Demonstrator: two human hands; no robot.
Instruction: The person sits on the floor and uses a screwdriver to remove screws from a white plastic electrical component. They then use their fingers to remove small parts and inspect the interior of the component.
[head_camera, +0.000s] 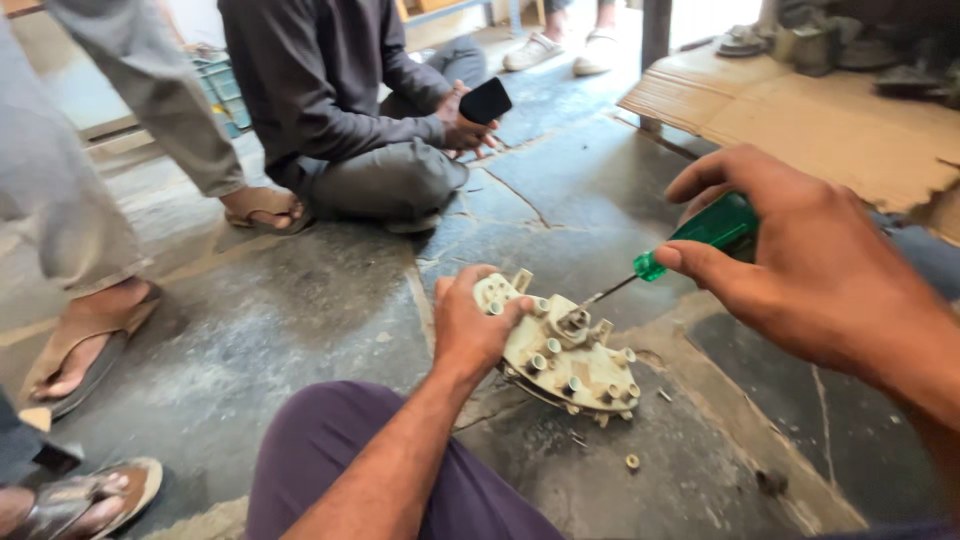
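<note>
— Where's the housing?

— On the stone floor (300, 320), just beyond the knee. The left hand (468, 330) is closed over the near-left edge of the cream plastic housing (565, 360); the right hand (800, 260) grips a green-handled screwdriver (700, 235).

— How would it handle?

— Light and rigid, I'd judge, though the small sockets look brittle; hold it by the rim. Its long axis runs from far left to near right, studded face up. The screwdriver slants down-left, tip at the housing's middle.

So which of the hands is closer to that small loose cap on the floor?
Left. The left hand grips the cream housing just above the loose cap; the right hand, holding the green screwdriver, is farther up.
</note>
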